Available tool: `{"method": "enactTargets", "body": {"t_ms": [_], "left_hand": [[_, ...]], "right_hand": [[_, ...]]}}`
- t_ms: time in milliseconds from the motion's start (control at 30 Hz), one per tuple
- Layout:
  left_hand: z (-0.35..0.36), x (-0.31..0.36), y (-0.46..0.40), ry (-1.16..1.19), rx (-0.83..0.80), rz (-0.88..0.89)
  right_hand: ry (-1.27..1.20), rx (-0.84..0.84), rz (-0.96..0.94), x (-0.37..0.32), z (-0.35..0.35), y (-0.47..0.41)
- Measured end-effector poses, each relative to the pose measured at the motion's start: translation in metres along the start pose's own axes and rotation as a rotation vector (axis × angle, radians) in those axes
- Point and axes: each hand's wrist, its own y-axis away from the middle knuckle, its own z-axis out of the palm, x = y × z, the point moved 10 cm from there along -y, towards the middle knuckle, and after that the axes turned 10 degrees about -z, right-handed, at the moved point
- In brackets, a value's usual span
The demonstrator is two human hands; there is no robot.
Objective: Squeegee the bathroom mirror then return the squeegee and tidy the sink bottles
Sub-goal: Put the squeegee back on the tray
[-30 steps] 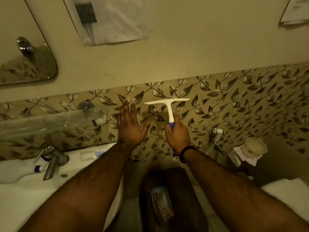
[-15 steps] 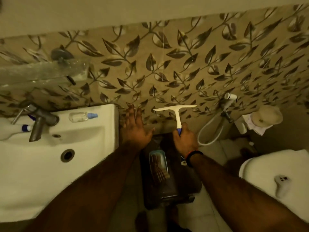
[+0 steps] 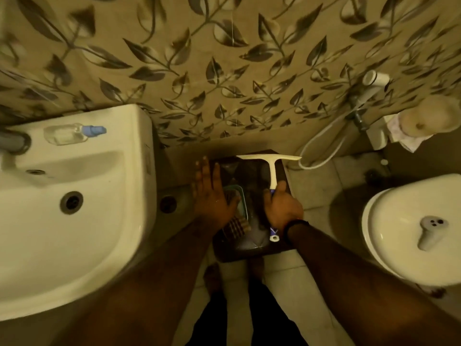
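Note:
My right hand (image 3: 283, 208) grips the blue handle of a white squeegee (image 3: 272, 168), its blade pointing away from me over a dark low stool (image 3: 252, 250) between the sink and the toilet. My left hand (image 3: 212, 196) hovers flat with fingers spread over the stool's left side, above a clear container (image 3: 240, 198) with a checked cloth. On the white sink (image 3: 74, 196) a small clear bottle with a blue cap (image 3: 72, 133) lies on its side near the back rim. The mirror is out of view.
A white toilet (image 3: 409, 231) with a grey controller-like object (image 3: 430, 229) on its lid stands at the right. A hand sprayer and hose (image 3: 324, 136) hang on the leaf-patterned wall. The tap (image 3: 13, 142) shows at the left edge. A floor drain (image 3: 167, 203) lies beside the sink.
The view has tilted down from the wall to the floor. Both hands have dropped, and the squeegee has come down from wall height to just above the stool.

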Motion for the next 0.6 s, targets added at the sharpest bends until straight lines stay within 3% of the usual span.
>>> {"method": "enactTargets", "body": {"t_ms": [600], "left_hand": [[0.095, -0.021, 0.003, -0.073, -0.157, -0.070]], "right_hand": [[0.090, -0.217, 0.045, 0.060, 0.085, -0.019]]}}
